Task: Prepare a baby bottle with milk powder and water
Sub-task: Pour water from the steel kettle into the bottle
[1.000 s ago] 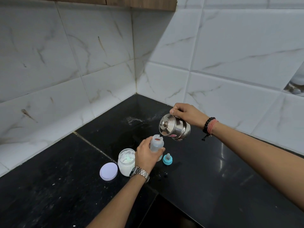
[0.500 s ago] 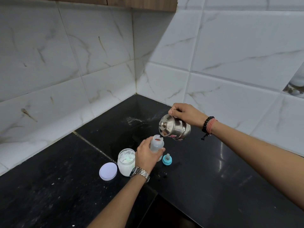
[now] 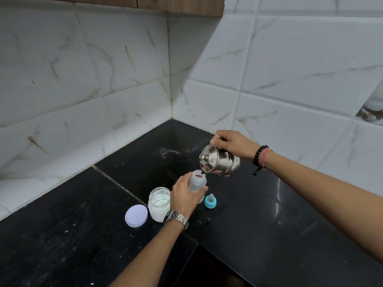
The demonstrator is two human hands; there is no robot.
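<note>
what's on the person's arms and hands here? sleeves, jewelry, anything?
No sleeves in view; both forearms are bare. Left hand: silver metal link watch at the wrist. Right hand: black bead bracelet with a dangling end, beside a pinkish-red thread band. No gloves; no rings that I can make out.

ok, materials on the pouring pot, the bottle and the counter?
Pot: polished metal, probably stainless steel, with mirror-like reflections on body and lid. Bottle: translucent, cloudy plastic by the look; the light passes through dimly. Counter: glossy black stone, likely granite, fine speckles and sharp light streaks, with a visible joint line.
</note>
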